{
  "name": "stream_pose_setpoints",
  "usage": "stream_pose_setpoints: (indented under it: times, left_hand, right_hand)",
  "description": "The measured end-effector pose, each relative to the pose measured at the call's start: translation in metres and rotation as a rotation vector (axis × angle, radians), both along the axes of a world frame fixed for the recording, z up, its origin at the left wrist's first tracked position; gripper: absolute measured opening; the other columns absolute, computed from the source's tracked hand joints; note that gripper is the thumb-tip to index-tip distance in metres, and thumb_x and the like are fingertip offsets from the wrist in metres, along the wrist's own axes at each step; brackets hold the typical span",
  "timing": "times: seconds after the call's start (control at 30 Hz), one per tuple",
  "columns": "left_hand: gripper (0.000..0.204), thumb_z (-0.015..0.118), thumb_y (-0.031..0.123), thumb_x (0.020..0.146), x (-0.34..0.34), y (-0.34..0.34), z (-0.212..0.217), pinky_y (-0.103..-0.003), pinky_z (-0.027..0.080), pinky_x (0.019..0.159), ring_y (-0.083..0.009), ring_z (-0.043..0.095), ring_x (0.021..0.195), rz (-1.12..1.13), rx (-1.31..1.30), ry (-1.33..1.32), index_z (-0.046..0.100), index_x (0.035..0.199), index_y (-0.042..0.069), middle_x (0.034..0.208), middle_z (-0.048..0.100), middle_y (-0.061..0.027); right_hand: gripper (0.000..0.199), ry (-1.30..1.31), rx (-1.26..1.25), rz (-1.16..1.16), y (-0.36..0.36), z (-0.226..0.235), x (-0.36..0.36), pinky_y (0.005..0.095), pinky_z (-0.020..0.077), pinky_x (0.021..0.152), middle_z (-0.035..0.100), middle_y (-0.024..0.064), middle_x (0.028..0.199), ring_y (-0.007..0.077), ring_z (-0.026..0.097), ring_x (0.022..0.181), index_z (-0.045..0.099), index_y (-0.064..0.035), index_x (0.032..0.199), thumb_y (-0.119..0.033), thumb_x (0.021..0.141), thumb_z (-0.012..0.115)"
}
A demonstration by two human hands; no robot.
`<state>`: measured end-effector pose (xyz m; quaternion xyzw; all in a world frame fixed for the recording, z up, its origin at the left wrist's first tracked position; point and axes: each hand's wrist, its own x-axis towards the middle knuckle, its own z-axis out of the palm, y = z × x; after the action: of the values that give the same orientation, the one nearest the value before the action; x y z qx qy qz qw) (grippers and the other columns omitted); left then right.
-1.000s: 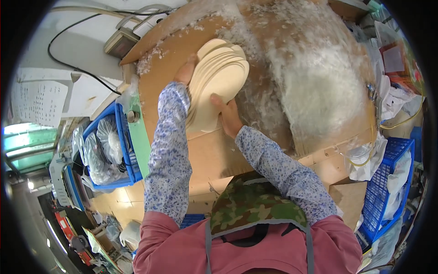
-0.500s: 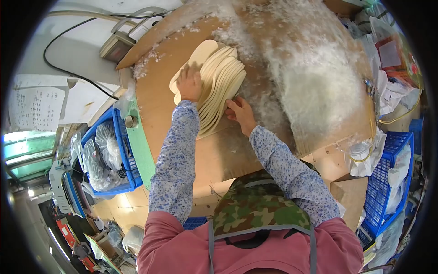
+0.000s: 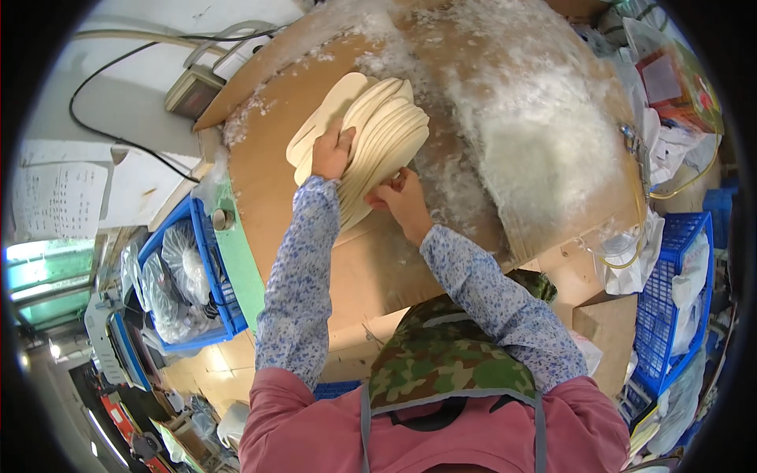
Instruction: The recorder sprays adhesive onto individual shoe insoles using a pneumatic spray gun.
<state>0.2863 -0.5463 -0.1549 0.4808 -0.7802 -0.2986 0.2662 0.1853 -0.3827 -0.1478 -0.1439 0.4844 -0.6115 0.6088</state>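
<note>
A fanned pile of cream, sole-shaped insoles (image 3: 390, 130) lies on the brown cardboard worktop in front of me. My left hand (image 3: 332, 151) is at the pile's left side, its thumb and fingers closed on the insoles where one or more lie apart from the rest. At the lower right edge of the pile, my right hand (image 3: 402, 197) has its fingers bent and pinched against the insole edges. Its fingertips are partly hidden, so how many layers it grips does not show.
White fluff (image 3: 544, 142) covers the right part of the cardboard sheet (image 3: 268, 158). A blue crate (image 3: 236, 315) with plastic-wrapped goods stands left, another blue crate (image 3: 658, 315) right. A metal tool with a yellow hose (image 3: 633, 142) lies at the right edge. A small round tin (image 3: 223, 219) sits on a green strip.
My left hand has gone from lying spread on the pile to gripping at its side. My right hand has shifted slightly down and left along the insole edges.
</note>
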Motion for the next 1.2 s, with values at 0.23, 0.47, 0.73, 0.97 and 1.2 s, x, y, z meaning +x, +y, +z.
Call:
stream_pose_setpoints:
  times: [0.23,0.47,0.73,0.97,1.2]
  left_hand:
    - [0.043,0.051,0.013,0.086,0.013,0.004,-0.024,-0.05,0.043,0.087,-0.0428,0.053,0.101,-0.073,-0.282,-0.191,0.047,0.129,0.01,0.114,0.054,-0.022]
    - [0.031,0.049,-0.001,0.083,0.091,0.105,0.001,-0.042,0.042,0.085,-0.0336,0.05,0.097,0.339,-0.297,-0.065,0.053,0.114,0.001,0.103,0.051,-0.0185]
    - [0.054,0.059,0.026,0.082,0.065,0.155,-0.091,-0.052,0.032,0.1,-0.0443,0.042,0.113,0.561,-0.046,-0.245,0.044,0.124,-0.004,0.121,0.046,-0.0266]
    - [0.053,0.067,0.026,0.077,0.09,0.127,-0.089,-0.048,0.042,0.081,-0.0417,0.048,0.098,0.652,-0.267,-0.515,0.045,0.12,0.003,0.104,0.05,-0.0235]
    - [0.039,0.062,0.015,0.079,0.07,0.157,-0.094,-0.045,0.042,0.082,-0.0371,0.047,0.098,0.828,-0.382,-0.632,0.046,0.109,-0.005,0.108,0.045,-0.0249]
  right_hand:
    - [0.063,0.173,0.183,-0.026,0.001,-0.022,0.005,0.0281,0.0553,0.062,0.055,0.0157,0.099,0.0204,0.065,0.074,0.033,0.012,0.121,-0.012,0.076,0.071]
    - [0.054,0.519,0.175,-0.022,-0.016,-0.057,-0.027,0.0313,0.0525,0.061,0.062,0.0172,0.087,0.0209,0.065,0.063,0.047,0.0082,0.101,-0.025,0.07,0.076]
    - [0.03,0.859,0.02,0.161,-0.029,-0.083,-0.044,0.0321,0.0526,0.057,0.064,0.0122,0.075,0.0231,0.066,0.06,0.06,0.0033,0.087,-0.025,0.079,0.065]
    - [0.013,0.82,-0.232,0.1,0.082,0.031,-0.167,0.036,0.0499,0.064,0.064,0.012,0.077,0.0244,0.064,0.071,0.061,-0.0063,0.083,-0.017,0.076,0.065]
    - [0.031,1.692,0.237,-0.624,0.195,-0.005,-0.512,0.0397,0.0476,0.08,0.06,0.0157,0.098,0.0296,0.058,0.091,0.06,-0.0038,0.102,-0.013,0.073,0.064]
